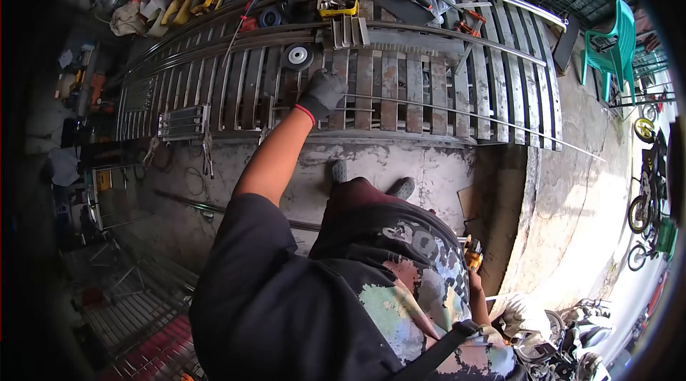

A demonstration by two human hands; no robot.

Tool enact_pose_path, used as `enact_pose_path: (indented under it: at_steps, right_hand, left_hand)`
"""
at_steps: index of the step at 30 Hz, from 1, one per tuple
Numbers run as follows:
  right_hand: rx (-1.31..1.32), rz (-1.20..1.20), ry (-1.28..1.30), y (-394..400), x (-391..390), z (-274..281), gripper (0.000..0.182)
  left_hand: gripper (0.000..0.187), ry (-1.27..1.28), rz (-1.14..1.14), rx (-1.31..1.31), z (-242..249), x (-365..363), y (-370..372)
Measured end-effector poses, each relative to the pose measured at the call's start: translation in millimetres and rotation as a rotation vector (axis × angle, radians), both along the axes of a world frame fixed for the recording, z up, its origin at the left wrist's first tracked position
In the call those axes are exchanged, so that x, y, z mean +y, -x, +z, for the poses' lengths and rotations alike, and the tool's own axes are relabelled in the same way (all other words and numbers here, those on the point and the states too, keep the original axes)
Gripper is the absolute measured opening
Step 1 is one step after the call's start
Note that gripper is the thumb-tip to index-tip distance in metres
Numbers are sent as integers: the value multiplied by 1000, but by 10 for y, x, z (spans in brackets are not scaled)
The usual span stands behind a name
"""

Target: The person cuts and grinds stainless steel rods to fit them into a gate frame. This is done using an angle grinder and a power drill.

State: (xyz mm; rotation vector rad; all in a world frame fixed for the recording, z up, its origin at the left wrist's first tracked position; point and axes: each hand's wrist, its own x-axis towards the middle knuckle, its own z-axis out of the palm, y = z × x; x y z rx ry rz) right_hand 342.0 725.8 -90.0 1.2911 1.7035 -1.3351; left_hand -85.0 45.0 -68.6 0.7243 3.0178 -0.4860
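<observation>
My left hand (pixel 324 93) wears a dark grey glove with a red cuff and is closed over the slatted metal workbench (pixel 389 106). A long thin metal rod (pixel 464 111) runs from this fist to the right, past the bench's edge. Just beyond the glove lies a small wheel (pixel 298 57) with a white hub. Low on my right side, my right hand (pixel 475 281) is closed around a yellow power tool (pixel 472 255); its exact kind is hard to make out, and my shirt partly hides it.
Long metal tubes (pixel 443 37) lie along the bench, with a yellow tin (pixel 338 1) of small metal parts behind the wheel. Clamps (pixel 206 139) hang at the front left. A green plastic chair (pixel 613 49) stands at the right, and parked motorcycles (pixel 561 334) are at lower right.
</observation>
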Motion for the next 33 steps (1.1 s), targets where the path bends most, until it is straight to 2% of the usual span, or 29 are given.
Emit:
enact_pose_path:
  at_steps: [3, 4, 7, 9, 11, 13, 16, 17, 23, 26, 28, 30, 33]
  right_hand:
    - [23, 32, 12, 144, -202, 80, 38]
    - [33, 39, 20, 188, -250, 99, 40]
    - [3, -24, 22, 348, -459, 166, 40]
    - [-29, -73, 36, 451, -564, 167, 39]
    - [-38, -42, 41, 512, -633, 162, 39]
    - [-43, -19, 20, 536, -669, 178, 40]
    - [-51, 19, -21, 610, -703, 185, 41]
    - [-54, 27, -32, 641, -717, 196, 41]
    - [-77, 119, -91, 884, -926, 332, 43]
    - [-77, 146, -115, 955, -1016, 421, 44]
    - [-75, 157, -123, 979, -1064, 447, 45]
    - [-72, 159, -125, 983, -1112, 467, 46]
    - [-72, 164, -129, 946, -1141, 477, 47]
  left_hand:
    - [16, 64, 35, -80, -138, -311, -78]
    - [25, 83, 70, -210, -33, -373, -105]
    - [49, -540, 63, -10, 73, -218, -418]
    - [68, -506, 100, 90, 216, 69, -560]
    - [63, -584, 37, 104, 124, 158, -641]
    - [53, -608, 28, 95, -193, 162, -605]
    - [37, -711, 200, 34, -443, 137, -586]
    - [37, -669, 195, 52, -461, 140, -578]
    - [37, -388, 178, 132, -62, 86, -685]
    - [30, -494, 185, 340, -472, 48, -636]
    - [29, -490, 185, 414, -397, 4, -649]
    - [28, -366, 189, 370, -275, -97, -734]
    - [29, -383, 240, 329, -212, -216, -791]
